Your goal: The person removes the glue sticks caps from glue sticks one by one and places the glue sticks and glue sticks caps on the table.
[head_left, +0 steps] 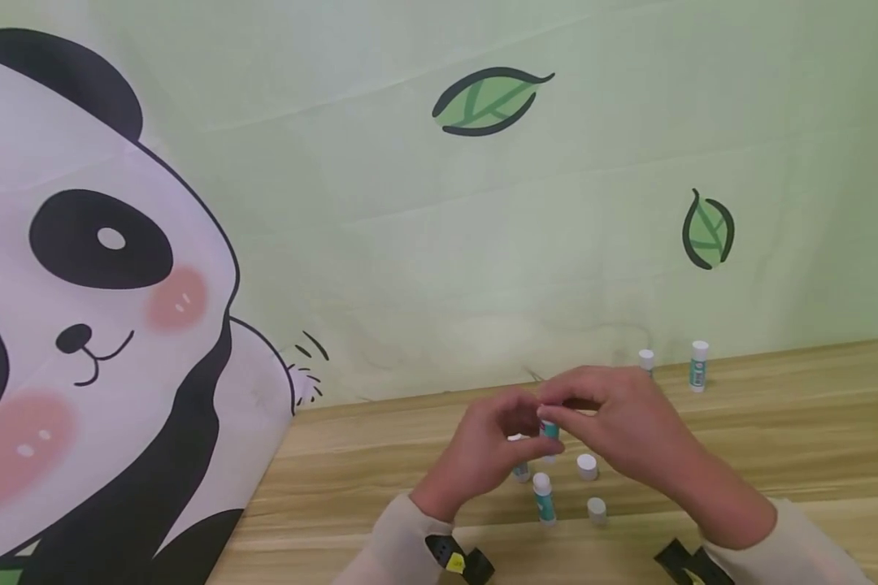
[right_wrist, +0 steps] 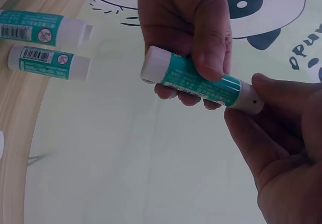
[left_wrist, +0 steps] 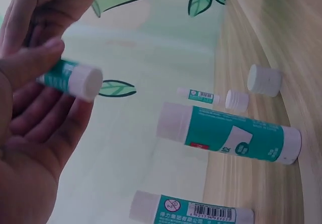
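A glue stick (head_left: 549, 431) with a teal label and white ends is held upright above the table between both hands. My left hand (head_left: 479, 451) grips its body, thumb across the label. With thumb and fingers, my right hand (head_left: 622, 418) pinches the white upper end (right_wrist: 249, 99). The white lower end (left_wrist: 86, 83) sticks out below the left hand. Under the hands stand a glue stick (head_left: 545, 502) and another glue stick (head_left: 519, 463), partly hidden by the left hand. Two loose white caps, a farther cap (head_left: 587, 467) and a nearer cap (head_left: 597, 510), are on the tabletop beside them.
Toward the back right of the wooden table (head_left: 797, 422) stand a glue stick (head_left: 697, 370) and another glue stick (head_left: 646, 360), half hidden behind the right hand. A green backdrop (head_left: 410, 268) printed with a panda and leaves rises along the table's back edge.
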Tool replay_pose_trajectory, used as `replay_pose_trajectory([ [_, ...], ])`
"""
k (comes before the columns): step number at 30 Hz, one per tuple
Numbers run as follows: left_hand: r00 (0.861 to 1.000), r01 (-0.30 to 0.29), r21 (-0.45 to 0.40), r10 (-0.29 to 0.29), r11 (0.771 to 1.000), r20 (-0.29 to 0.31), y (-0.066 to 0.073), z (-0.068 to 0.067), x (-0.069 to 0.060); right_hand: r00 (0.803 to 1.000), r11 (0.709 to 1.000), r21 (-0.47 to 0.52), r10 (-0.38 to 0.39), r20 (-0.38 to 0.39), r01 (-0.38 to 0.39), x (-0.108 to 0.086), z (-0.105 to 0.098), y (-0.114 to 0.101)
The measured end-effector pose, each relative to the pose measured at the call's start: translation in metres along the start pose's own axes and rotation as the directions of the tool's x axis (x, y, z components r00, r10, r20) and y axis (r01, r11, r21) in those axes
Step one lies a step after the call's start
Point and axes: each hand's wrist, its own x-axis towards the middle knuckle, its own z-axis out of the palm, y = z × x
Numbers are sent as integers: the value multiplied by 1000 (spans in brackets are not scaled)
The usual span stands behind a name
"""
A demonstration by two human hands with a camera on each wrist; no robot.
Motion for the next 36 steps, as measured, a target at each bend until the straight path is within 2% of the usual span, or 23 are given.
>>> replay_pose_trajectory([
  [3, 995, 43, -121, -32, 992, 97, -1, -4, 0, 996, 997, 18, -72, 43, 72, -1, -2, 1],
  [5, 983, 72, -191, -37, 979, 182, -1, -8, -2, 986, 988, 54, -149, 70, 146, -1, -4, 2],
  [6, 972, 76, -220, -23, 973, 233, 0, -11, -2, 977, 977, 89, -200, 78, 193, -1, -5, 2],
  [8, 938, 83, -293, 24, 953, 346, 0, -15, -4, 951, 945, 183, -293, 96, 272, -2, -6, 3],
  [10, 895, 93, -361, 80, 928, 438, 0, -18, -5, 924, 902, 278, -368, 104, 329, -2, -7, 3],
  [12, 851, 106, -419, 135, 902, 507, 0, -19, -5, 907, 868, 358, -406, 113, 343, -2, -7, 3],
  [13, 837, 112, -435, 151, 893, 526, 0, -19, -4, 906, 859, 387, -407, 120, 335, -2, -7, 3],
  [15, 823, 113, -447, 168, 887, 542, 0, -19, -4, 908, 854, 416, -397, 131, 313, -2, -6, 4],
  [17, 817, 113, -453, 177, 884, 549, 0, -19, -4, 911, 854, 425, -388, 138, 300, -3, -6, 4],
  [20, 823, 109, -453, 176, 885, 540, -1, -19, -4, 909, 857, 412, -394, 137, 309, -3, -6, 4],
  [22, 839, 98, -448, 169, 889, 518, 0, -19, -4, 909, 865, 383, -397, 129, 323, -3, -6, 4],
  [23, 853, 89, -436, 157, 896, 497, 0, -19, -4, 913, 875, 363, -389, 127, 322, -2, -7, 4],
  [25, 892, 57, -400, 133, 915, 432, 0, -18, -5, 930, 900, 321, -348, 122, 295, -2, -7, 4],
  [28, 953, -1, -307, 94, 952, 288, 1, -14, -5, 963, 937, 281, -247, 111, 208, -2, -8, 4],
  [30, 980, -35, -228, 78, 973, 183, 1, -10, -6, 981, 952, 275, -170, 97, 138, -2, -8, 5],
  [33, 997, -56, -118, 63, 991, 52, 3, -5, -5, 994, 959, 275, -94, 60, 74, -2, -7, 6],
  [36, 996, -56, -20, 54, 998, -64, 5, 1, -5, 998, 962, 268, -61, 5, 57, -2, -5, 6],
])
